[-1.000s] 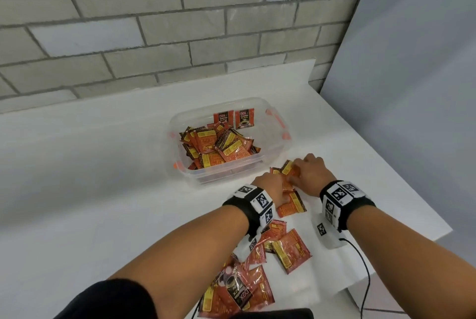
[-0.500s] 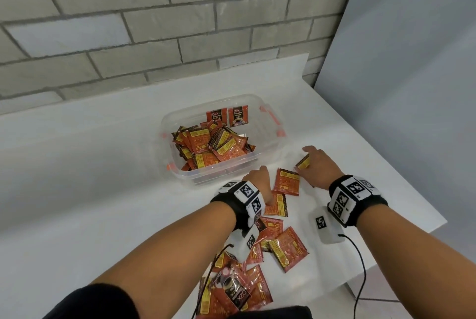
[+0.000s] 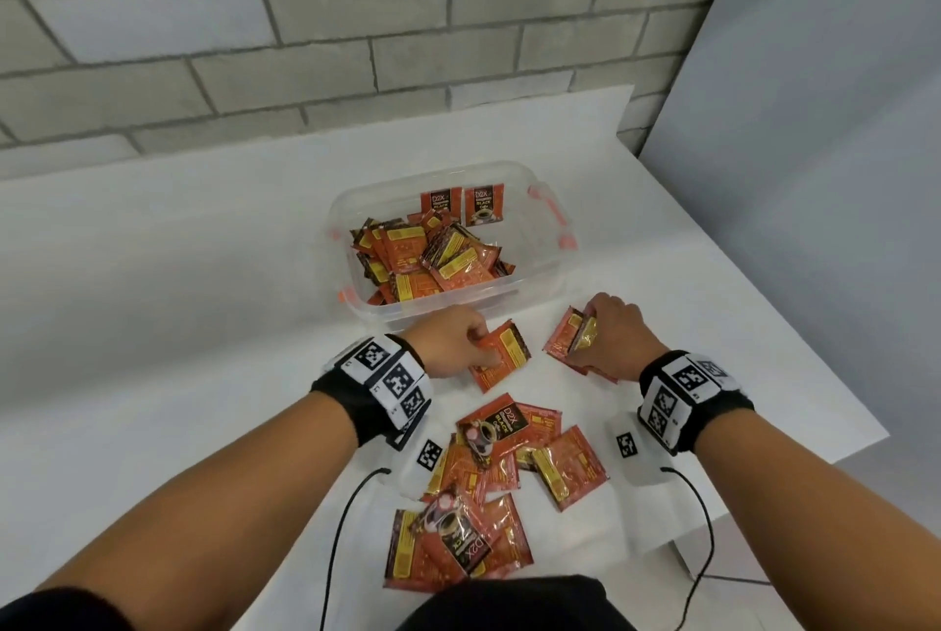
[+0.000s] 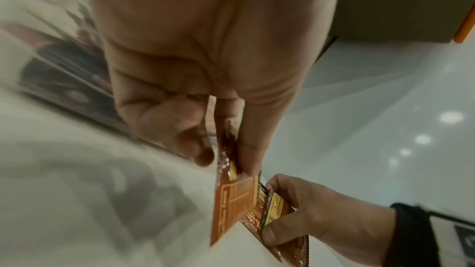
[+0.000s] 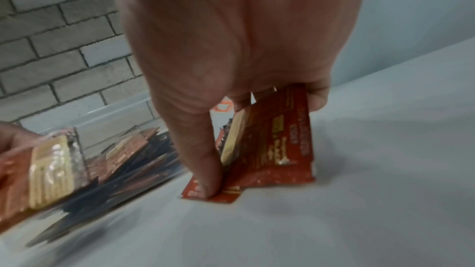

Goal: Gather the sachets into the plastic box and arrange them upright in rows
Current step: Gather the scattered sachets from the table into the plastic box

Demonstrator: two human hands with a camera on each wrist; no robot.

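A clear plastic box [image 3: 524, 274] with orange clips sits on the white table, holding a loose heap of red-orange sachets [image 3: 427, 259]; two sachets [image 3: 461, 205] stand upright against its far wall. My left hand [image 3: 458, 343] pinches one sachet [image 3: 501, 358] just in front of the box, thumb and fingers [image 4: 246, 149] on its edge. My right hand [image 3: 608, 332] grips a small bunch of sachets [image 3: 570, 335] standing on edge on the table, thumb [image 5: 205, 170] pressed against them. More sachets [image 3: 514, 452] lie scattered near me.
A brick wall [image 3: 305, 45] runs behind the table, and a grey panel [image 3: 814, 172] closes the right side. The table's right edge [image 3: 529, 437] is close to my right wrist. Black cables [image 3: 346, 528] trail from the wrist cameras across the table's front.
My hands have drawn apart. The left has lifted a single sachet off the table, and the right has gathered its sachets upright a little farther right.
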